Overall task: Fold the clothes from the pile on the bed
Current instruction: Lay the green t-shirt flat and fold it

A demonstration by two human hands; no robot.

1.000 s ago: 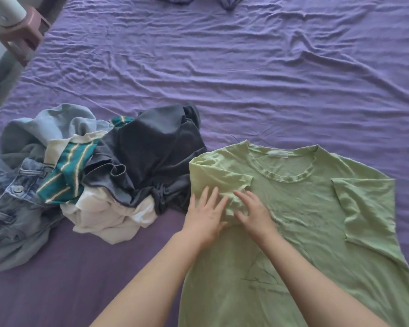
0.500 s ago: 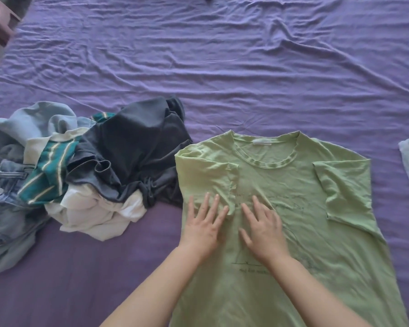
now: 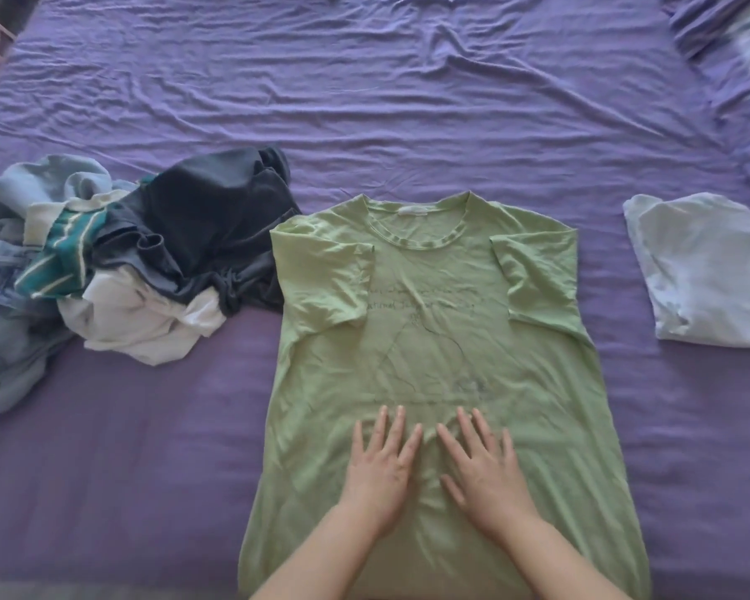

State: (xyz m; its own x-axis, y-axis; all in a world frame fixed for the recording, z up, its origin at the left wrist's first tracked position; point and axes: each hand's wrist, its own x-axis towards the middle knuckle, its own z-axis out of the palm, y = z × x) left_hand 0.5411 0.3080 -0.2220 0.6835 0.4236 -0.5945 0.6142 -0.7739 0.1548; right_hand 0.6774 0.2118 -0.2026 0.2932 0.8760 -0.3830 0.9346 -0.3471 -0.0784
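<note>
While both hands lie flat on it, the green T-shirt [image 3: 434, 361] is spread face-up on the bed [image 3: 408, 101], filling the lower middle of the frame with its collar toward the top. Its 2 short sleeves are folded inward over the chest, and faint dark lettering and line drawing run across the front. The left hand [image 3: 379, 472] and the right hand [image 3: 481, 467] press side by side on the lower half of the shirt — fingers straight and spread, palms down, gripping nothing, the 2 hands close together but not touching. Small creases gather in the cloth between them.

At the left of the frame sits the pile of clothes [image 3: 118, 262], unfolded and heaped: a dark grey garment [image 3: 208, 218] on top whose edge touches the shirt's left side, a green-and-cream striped piece [image 3: 61, 257], a white garment [image 3: 148, 318] at the near edge, and pale blue and denim cloth [image 3: 5, 339] at the far left edge. At the right of the frame, apart from the shirt, a folded white garment [image 3: 706, 270] lies on the bed. The purple sheet is wrinkled all over — a blurred pillow [image 3: 745, 49] shows in the upper right corner.
</note>
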